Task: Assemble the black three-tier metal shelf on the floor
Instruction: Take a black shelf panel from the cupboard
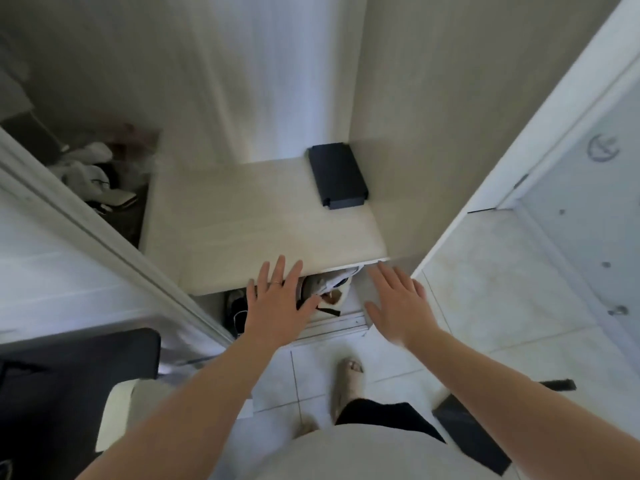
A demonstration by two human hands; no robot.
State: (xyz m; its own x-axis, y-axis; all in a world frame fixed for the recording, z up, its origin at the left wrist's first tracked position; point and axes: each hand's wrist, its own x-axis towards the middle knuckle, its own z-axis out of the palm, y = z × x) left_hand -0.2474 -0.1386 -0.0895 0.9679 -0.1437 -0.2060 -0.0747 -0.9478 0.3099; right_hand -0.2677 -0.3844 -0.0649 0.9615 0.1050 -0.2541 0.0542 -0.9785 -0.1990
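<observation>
I stand facing an open light-wood closet. Both arms reach forward, fingers straight and spread, holding nothing. My left hand (278, 299) hovers at the front edge of the closet's light-wood shelf (242, 220). My right hand (398, 303) is beside it, just right of the shelf's front corner. A flat black box (336, 174) lies at the back right of that shelf. A black flat panel (471, 434) lies on the tiled floor at the lower right, partly behind my right forearm. No assembled metal shelf is in sight.
Shoes (329, 289) sit in the compartment under the shelf. A heap of clothes (97, 174) fills the closet's left section. A white sliding door frame (104, 237) runs diagonally at left. A white door (588, 202) stands at right. A black cushion (69, 393) is at lower left.
</observation>
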